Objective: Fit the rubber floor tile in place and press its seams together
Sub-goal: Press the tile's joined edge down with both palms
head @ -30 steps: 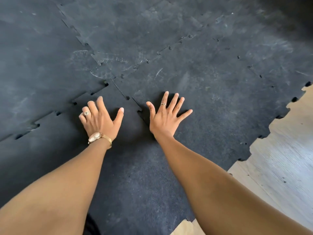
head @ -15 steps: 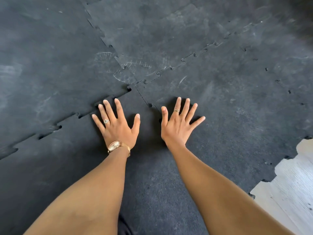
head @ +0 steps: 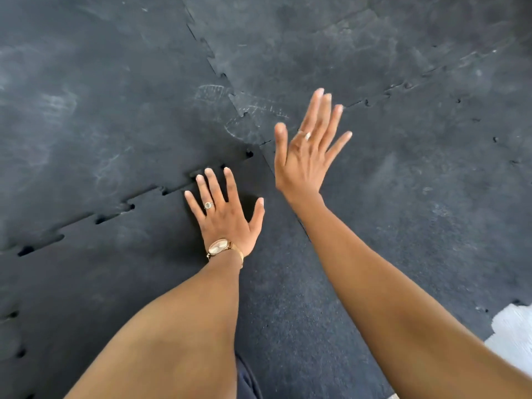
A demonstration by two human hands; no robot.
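While the left hand point(head: 223, 217) lies flat, fingers splayed, holding nothing, on the rubber floor tile point(head: 121, 283) | gapped seam point(head: 172, 190) at its fingertips | right hand point(head: 308, 156) raised, open, empty.

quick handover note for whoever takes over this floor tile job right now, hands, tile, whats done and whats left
Left hand: open, fingers spread, flat on the rubber tile, fingertips at the left seam.
Right hand: open and blurred, apparently raised over the corner where the tiles meet; contact cannot be told.
Tile: lying in place among its neighbours, with bare floor beyond it at lower right.
Done: tile laid, tabs lined up.
Left: gaps show along the left seam, so it likely needs pressing from the corner outward. The right seam is mostly hidden by the right arm; check it too.
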